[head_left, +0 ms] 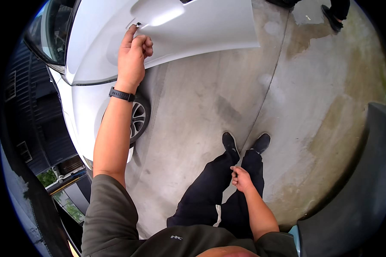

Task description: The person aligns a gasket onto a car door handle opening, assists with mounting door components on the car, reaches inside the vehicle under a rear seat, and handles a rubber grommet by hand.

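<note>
My left hand reaches far forward over the silver car panel. One finger is stretched out to a small dark fitting on the panel, while the others curl back beneath it. Nothing shows gripped in that hand, and a black wristband circles its wrist. Low in front of my dark trousers, my right hand hangs with its fingers bent inward. Its palm is hidden, so I cannot make out whether anything small is in it.
Below the panel stand the car's wheel and white body side. A dark curved body part borders the right. Another person's shoe is at the far right, on the stained concrete floor.
</note>
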A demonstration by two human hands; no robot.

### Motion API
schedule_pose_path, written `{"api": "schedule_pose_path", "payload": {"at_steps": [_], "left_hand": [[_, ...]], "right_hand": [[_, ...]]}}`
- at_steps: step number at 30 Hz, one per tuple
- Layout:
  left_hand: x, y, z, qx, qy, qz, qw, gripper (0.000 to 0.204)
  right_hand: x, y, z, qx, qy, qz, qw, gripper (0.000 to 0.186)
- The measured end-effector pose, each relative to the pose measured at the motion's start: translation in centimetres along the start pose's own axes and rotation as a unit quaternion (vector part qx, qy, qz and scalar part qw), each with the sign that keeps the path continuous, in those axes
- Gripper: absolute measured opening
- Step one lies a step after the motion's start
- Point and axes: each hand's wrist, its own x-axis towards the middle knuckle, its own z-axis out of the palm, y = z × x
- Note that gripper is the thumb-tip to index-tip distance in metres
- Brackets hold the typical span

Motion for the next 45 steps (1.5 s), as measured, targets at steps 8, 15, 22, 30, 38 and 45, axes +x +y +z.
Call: {"api": "schedule_pose_path", "payload": {"at_steps": [8, 15, 22, 30, 38, 45], "left_hand": [[-0.5, -1.6, 1.1, -0.043, 0.035, 0.071, 0.996, 0.056], [-8.1, -7.5, 1.0, 0.056, -0.055, -0.014, 0.997, 0.024], [-22.8, -20.2, -0.9, 0.119, -0.401, -0.322, 0.849, 0.016], [-31.0, -23.3, -2.8, 0.203, -0.533, -0.344, 0.746, 0.02], [-27.4, -25.7, -3.9, 0.312, -0.463, -0.292, 0.777, 0.022], [-28.4, -25.0, -3.4, 0.288, -0.469, -0.309, 0.776, 0.023]], "right_hand": [[2.2, 1.6, 1.2, 0.002, 0.013, -0.005, 1.0, 0.019], [6.4, 5.5, 4.9, 0.116, 0.025, -0.061, 0.991, 0.018], [11.4, 8.6, 7.0, 0.09, 0.04, -0.038, 0.994, 0.02], [14.1, 11.2, 6.7, 0.189, 0.054, -0.024, 0.98, 0.021], [16.7, 13.4, 5.8, 0.162, 0.088, -0.012, 0.983, 0.023], [16.3, 11.6, 6.3, 0.163, 0.084, -0.061, 0.981, 0.03]]}}
